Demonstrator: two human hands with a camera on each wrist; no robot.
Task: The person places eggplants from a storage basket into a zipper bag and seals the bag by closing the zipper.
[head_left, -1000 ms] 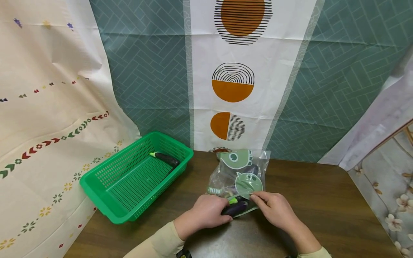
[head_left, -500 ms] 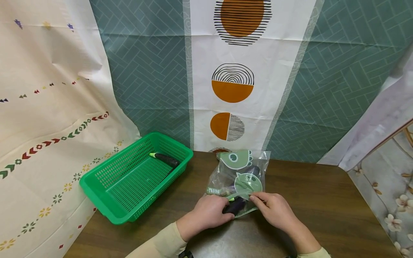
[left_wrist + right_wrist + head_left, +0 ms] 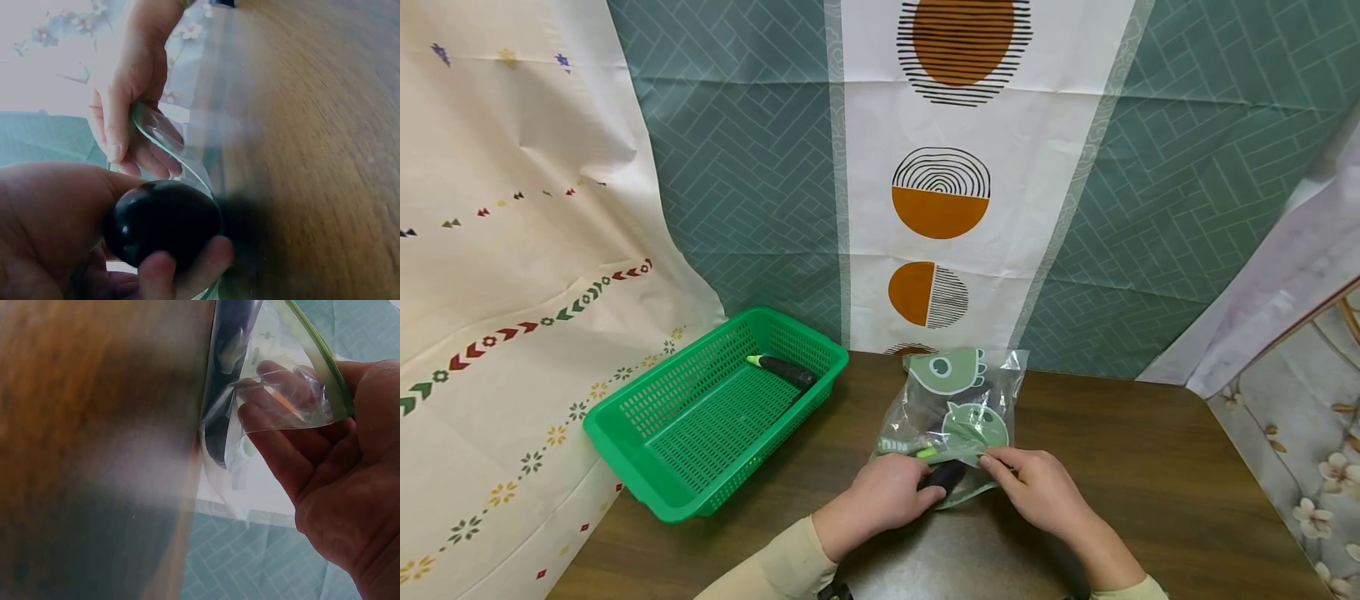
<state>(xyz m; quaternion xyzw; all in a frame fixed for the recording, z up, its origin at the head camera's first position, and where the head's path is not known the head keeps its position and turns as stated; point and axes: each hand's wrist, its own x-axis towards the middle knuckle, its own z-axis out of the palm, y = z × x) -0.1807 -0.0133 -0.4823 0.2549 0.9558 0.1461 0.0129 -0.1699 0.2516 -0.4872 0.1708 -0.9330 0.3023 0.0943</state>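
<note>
A dark purple eggplant (image 3: 947, 475) with a bright green stem end lies part way inside the mouth of a clear zip bag (image 3: 917, 408) with green animal prints. My left hand (image 3: 887, 493) grips its near end; in the left wrist view its rounded black tip (image 3: 162, 222) shows between thumb and fingers. My right hand (image 3: 1036, 483) pinches the upper edge of the bag's mouth. In the right wrist view the green zip strip (image 3: 325, 359) runs to that hand, and another dark eggplant shape (image 3: 228, 356) shows through the plastic.
A green perforated basket (image 3: 625, 462) stands to the left, tilted across the table, with an eggplant (image 3: 786, 369) at its far end. The brown wooden table (image 3: 1150, 467) extends to the right. Patterned cloths (image 3: 760, 167) hang behind and at the sides.
My left hand has pushed the eggplant farther into the bag, away from me, so less of it shows outside. The right hand has stayed at the bag's edge.
</note>
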